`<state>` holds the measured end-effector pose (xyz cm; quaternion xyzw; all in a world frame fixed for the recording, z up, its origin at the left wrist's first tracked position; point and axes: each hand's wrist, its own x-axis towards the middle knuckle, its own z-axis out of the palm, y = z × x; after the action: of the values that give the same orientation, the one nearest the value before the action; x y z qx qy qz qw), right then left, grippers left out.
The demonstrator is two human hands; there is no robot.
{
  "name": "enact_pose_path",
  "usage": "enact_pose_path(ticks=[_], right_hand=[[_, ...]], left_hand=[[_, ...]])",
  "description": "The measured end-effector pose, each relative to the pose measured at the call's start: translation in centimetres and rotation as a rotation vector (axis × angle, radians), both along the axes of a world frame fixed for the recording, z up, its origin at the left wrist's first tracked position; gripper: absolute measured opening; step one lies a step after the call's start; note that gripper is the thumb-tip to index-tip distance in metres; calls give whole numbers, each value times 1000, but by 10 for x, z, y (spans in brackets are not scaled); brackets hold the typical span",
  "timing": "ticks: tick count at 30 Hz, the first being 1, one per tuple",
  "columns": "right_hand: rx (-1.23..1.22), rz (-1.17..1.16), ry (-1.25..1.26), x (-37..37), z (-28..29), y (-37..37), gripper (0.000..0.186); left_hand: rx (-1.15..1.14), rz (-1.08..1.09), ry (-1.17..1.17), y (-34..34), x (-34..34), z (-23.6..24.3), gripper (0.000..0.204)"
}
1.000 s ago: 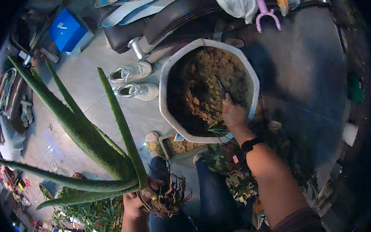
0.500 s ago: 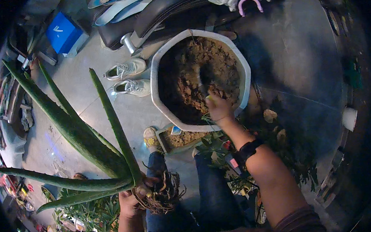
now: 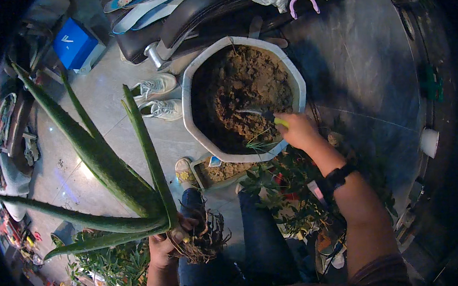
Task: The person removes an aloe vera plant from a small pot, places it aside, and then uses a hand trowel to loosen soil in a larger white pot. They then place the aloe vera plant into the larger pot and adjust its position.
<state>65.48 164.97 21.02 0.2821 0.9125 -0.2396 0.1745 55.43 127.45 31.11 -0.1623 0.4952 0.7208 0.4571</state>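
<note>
Left of the white pot (image 3: 186,100), the left hand (image 3: 163,250) grips an aloe plant (image 3: 119,189); over the pot's near-right rim, the right hand (image 3: 299,130) grips what seems a trowel (image 3: 280,121)

No readable words or numbers, a white angular mark (image 3: 67,39) on the blue box (image 3: 83,49) at upper left, a pale pink patch (image 3: 316,190) by the dark wristband (image 3: 339,179), blurred, a blue-and-white packet (image 3: 214,161) lower centre, any print too small to tell.

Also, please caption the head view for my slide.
Left hand holds bare-rooted aloe; right hand grips green-handled tool over soil in white pot.
</note>
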Motion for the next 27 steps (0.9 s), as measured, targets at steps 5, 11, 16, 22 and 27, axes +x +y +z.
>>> enact_pose_path(ticks=[5,11,16,22,27], right_hand=[[-57,31,-147,-23,-10,-3,27],[16,-70,-239,-30,-24,-32,29],[128,-35,-285,-20,-44,-48,26],[287,48,-101,-14,-58,-51,25],[178,18,-191,-8,-77,-36,24]], left_hand=[[14,-13,0,-2,-9,-5,44],[-50,25,-31,-4,-26,-7,43],[-68,74,-27,5,-40,-8,43],[-11,91,56,14,-47,-11,43],[-44,35,87,24,-34,-6,45]])
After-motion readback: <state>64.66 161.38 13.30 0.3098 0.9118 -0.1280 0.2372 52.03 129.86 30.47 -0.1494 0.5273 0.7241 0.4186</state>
